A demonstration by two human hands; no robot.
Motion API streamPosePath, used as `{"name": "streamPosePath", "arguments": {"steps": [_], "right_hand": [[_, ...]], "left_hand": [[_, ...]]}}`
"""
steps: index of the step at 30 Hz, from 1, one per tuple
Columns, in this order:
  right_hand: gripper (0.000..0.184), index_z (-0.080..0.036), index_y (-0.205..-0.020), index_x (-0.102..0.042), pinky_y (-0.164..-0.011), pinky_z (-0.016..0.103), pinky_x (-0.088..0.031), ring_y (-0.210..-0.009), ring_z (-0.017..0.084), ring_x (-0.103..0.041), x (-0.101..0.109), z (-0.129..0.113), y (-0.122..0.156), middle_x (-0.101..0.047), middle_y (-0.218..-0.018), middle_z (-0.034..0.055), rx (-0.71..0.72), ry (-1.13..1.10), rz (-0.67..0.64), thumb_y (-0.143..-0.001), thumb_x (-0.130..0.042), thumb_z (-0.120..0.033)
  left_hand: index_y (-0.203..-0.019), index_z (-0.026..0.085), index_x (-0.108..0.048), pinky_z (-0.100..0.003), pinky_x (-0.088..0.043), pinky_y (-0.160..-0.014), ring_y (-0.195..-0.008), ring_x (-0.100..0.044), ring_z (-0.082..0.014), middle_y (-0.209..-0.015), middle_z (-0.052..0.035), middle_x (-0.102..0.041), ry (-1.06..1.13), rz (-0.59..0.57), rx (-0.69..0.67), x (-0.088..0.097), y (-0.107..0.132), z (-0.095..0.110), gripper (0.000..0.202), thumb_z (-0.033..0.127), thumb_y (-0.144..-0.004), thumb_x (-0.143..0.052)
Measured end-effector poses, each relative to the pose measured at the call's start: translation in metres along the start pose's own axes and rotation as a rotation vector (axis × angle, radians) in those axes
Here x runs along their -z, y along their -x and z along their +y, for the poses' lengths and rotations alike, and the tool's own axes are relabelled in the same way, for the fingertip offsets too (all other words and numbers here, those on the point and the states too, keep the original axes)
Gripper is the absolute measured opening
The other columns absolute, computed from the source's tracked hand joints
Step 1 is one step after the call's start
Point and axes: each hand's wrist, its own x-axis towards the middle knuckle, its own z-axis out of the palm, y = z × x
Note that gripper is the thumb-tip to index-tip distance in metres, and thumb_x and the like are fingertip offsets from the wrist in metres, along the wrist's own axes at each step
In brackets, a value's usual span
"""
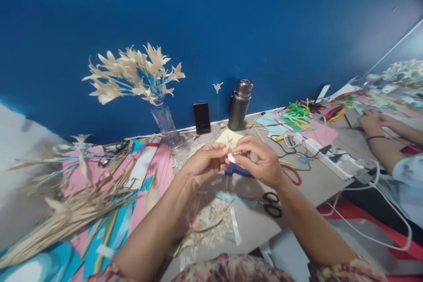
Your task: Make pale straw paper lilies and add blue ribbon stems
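The left hand (211, 158) and the right hand (261, 158) are meeting in front of the flask (238, 108), on the wearer's side of it, and are holding a small pale piece (231, 157) up over the bench (254, 224). Both grips are closing to a tight pinch, thumb against fingertips, with the piece caught between them; the fingers are hiding most of it, so its exact hold is staying unclear.

The piece is looking thin and dry, so squeezing or twisting too hard could be risking a crease or a split. Too slack a pinch could be letting it slip, and it would be landing among the scraps (211, 229), well in front of the flask and to its left, where similar colour would be hiding it.

A blue tool (236, 169) is lying just beneath the hands, in front of the flask; if it is a glue gun, a dipping finger could be touching something hot. The scissors (271, 205) are resting farther in front of the flask, to its right, near the right forearm, where a careless sweep could be knocking them toward the edge.
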Motion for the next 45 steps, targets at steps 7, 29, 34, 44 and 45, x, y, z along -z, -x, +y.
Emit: {"name": "streamPosePath", "arguments": {"steps": [7,29,34,44,45], "right_hand": [[0.011,-0.022,-0.093,-0.073,-0.062,0.025,-0.05,-0.075,0.014,-0.061,0.001,-0.009,0.003,-0.062,-0.091,0.0045,0.042,0.038,-0.08,-0.09,-0.064,-0.017],[0.01,-0.023,-0.093,-0.069,-0.068,0.029,-0.052,-0.072,0.016,-0.064,0.04,-0.039,0.017,-0.072,-0.087,0.0029,-0.135,0.295,0.203,-0.095,-0.06,-0.024],[0.008,-0.023,-0.088,-0.07,-0.065,0.027,-0.051,-0.07,0.015,-0.064,0.043,-0.035,0.017,-0.072,-0.083,0.0008,-0.236,0.214,0.217,-0.091,-0.064,-0.025],[0.01,-0.02,-0.085,-0.073,-0.053,0.023,-0.048,-0.064,0.014,-0.06,0.048,-0.031,0.016,-0.07,-0.076,0.0016,-0.414,-0.032,0.258,-0.086,-0.07,-0.03],[0.011,-0.02,-0.086,-0.073,-0.053,0.023,-0.048,-0.064,0.014,-0.06,0.047,-0.031,0.016,-0.07,-0.076,0.0017,-0.42,-0.056,0.26,-0.086,-0.071,-0.03]], "left_hand": [[-0.068,0.01,-0.069,-0.021,-0.041,-0.056,-0.057,-0.056,-0.0087,-0.063,-0.0027,-0.063,-0.095,-0.036,-0.034,-0.015,0.008,-0.006,0.029,0.03,-0.065,-0.091],[-0.069,0.022,-0.076,-0.031,-0.052,-0.077,-0.079,-0.066,-0.0202,-0.081,-0.0066,-0.074,-0.743,0.316,-0.892,-0.034,0.028,-0.009,0.008,0.024,-0.076,-0.078],[-0.079,0.024,-0.078,-0.034,-0.052,-0.083,-0.085,-0.068,-0.0229,-0.084,-0.0091,-0.076,-0.896,0.226,-0.974,-0.029,0.031,-0.008,0.003,0.024,-0.079,-0.075],[-0.072,0.023,-0.076,-0.033,-0.052,-0.076,-0.077,-0.066,-0.0213,-0.078,-0.0069,-0.073,-0.838,0.34,-1.031,-0.032,0.028,-0.013,0.005,0.024,-0.077,-0.077],[-0.071,0.023,-0.076,-0.032,-0.052,-0.075,-0.076,-0.065,-0.0211,-0.076,-0.0064,-0.072,-0.839,0.342,-1.032,-0.033,0.028,-0.013,0.005,0.023,-0.076,-0.078]]}}
